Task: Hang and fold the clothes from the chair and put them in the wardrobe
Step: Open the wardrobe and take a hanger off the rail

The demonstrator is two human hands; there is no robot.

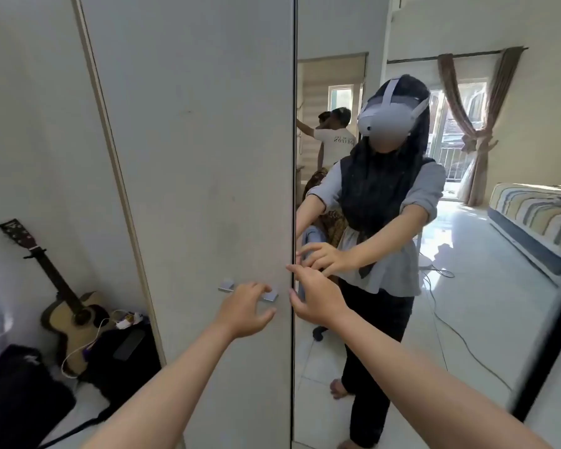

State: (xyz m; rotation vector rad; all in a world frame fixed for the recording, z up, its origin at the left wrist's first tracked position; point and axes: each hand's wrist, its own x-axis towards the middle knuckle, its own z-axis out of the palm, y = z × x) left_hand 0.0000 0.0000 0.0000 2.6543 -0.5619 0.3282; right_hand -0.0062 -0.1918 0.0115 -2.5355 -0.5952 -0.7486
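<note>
The left hand (245, 307) hovers at the wardrobe door's metal handle (227, 286), grip spread, fingertips just touching it. The right hand (318, 299) reaches the edge of the mirrored door (402, 319), fingers loosely spread, holding nothing. Clothes on the chair (329, 222) show only as a reflection behind the person. The doors look rigid and light; pulling by handle and edge should open them.

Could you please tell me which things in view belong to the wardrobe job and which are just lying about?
Belong to the job:
wardrobe door
door handle, under the left hand
mirrored door, its edge at the right hand

Just lying about:
guitar
black bags
white cable
</note>
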